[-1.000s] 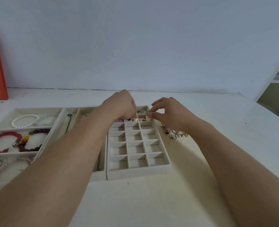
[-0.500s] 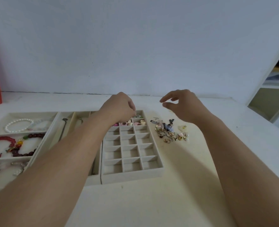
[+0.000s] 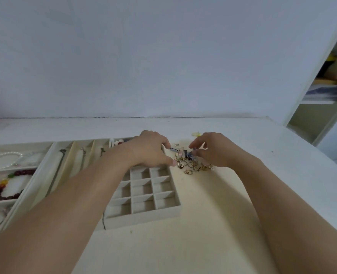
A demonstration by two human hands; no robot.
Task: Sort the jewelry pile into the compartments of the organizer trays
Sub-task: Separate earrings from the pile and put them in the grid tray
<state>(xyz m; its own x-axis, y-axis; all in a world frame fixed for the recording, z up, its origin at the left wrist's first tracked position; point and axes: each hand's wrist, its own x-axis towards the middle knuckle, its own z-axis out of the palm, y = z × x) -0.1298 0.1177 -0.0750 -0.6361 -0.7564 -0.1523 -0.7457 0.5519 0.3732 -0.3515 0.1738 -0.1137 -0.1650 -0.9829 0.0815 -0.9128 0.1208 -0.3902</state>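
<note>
A room in a home, it seems — a plain white tabletop against a bare pale-blue wall, an open white shelf unit holding stacked papers.

Soft, even daylight fills the scene, moderately bright, with no glare or blown-out patches. The pale blue-grey painted wall reads flat and slightly cool, while the cream-coloured desk takes a warmer tint near the bottom. Shadows are faint and diffuse: a soft one falls on the desk between the two bare forearms, and shallow ones sit inside the cells of the beige felt grid tray. Wide-angle distortion bends the desk's far edge and tilts the white open shelf unit at the right. The whole picture is somewhat soft; the small mixed pile of gold-toned jewelry lacks fine detail.
</note>
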